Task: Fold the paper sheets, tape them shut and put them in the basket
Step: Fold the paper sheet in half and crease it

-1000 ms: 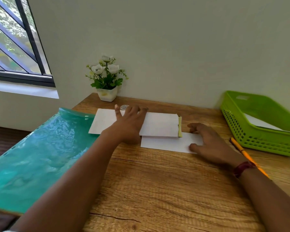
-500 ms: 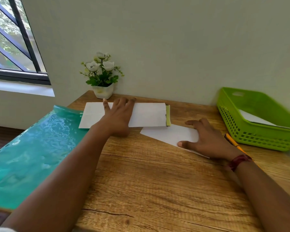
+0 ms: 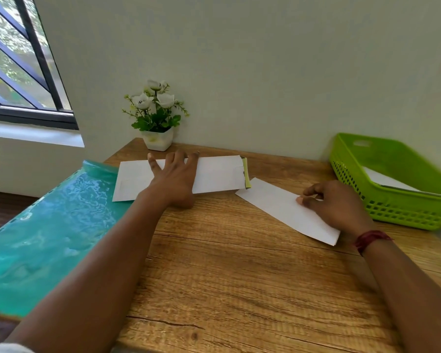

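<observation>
A stack of folded white paper sheets lies at the back of the wooden table, with a yellow-green strip along its right end. My left hand rests flat on the stack, fingers spread. A single folded white sheet lies turned at an angle to the right of the stack. My right hand pinches it at its upper edge, thumb on top. The green basket stands at the right edge with a white folded sheet inside.
A small white pot of white flowers stands against the wall behind the stack. A teal plastic folder overhangs the table's left side. Bare wooden tabletop stretches toward me. The wall rises close behind, with a window at left.
My right hand has pulled the single folded sheet out from the stack toward the right and turned it at an angle. My left hand stays pressed on the stack.
</observation>
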### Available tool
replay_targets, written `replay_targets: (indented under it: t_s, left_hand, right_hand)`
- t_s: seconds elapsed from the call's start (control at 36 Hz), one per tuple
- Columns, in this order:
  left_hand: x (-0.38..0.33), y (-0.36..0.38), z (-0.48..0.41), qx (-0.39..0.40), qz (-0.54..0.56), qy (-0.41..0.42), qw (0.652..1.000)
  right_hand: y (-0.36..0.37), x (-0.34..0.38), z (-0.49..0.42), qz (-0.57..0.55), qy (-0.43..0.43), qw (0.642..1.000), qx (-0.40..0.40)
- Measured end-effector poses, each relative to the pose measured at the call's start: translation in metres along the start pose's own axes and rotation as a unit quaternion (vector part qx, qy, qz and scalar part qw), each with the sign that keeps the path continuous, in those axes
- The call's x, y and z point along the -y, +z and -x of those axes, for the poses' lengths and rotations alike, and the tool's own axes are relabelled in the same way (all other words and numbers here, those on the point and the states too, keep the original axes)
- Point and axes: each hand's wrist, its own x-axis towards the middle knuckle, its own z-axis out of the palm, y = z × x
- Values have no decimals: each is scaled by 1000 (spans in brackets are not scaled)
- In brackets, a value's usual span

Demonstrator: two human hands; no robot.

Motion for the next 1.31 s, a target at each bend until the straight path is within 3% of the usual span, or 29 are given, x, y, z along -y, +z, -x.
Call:
replay_targets:
  t_s: [0.14, 0.28, 0.47, 0.64, 0.83, 1.14, 1.31]
  left_hand:
    - [0, -2, 1, 13, -3, -7, 1000]
    - [1, -3, 1, 22, 4, -11, 1000]
    - [2, -2, -1, 31, 10, -10, 999]
    - [3, -2, -1, 34, 13, -16, 999]
    - [3, -2, -1, 30, 11, -21, 999]
    - [0, -4, 0, 18, 17, -9, 1000]
    - [1, -3, 1, 0, 16, 11, 1000]
  right_hand:
    - [0, -4, -1, -12, 22, 999, 40]
    - [0, -9, -3, -24, 67, 997, 28]
    - [0, -8, -4, -52, 89, 990, -97]
    - [-3, -6, -7, -244, 116, 950, -156]
    - [-5, 2, -2, -352, 94, 924, -116]
    - [-4, 3, -1, -312, 40, 945, -86]
    - [-5, 5, 1, -303, 6, 953, -29]
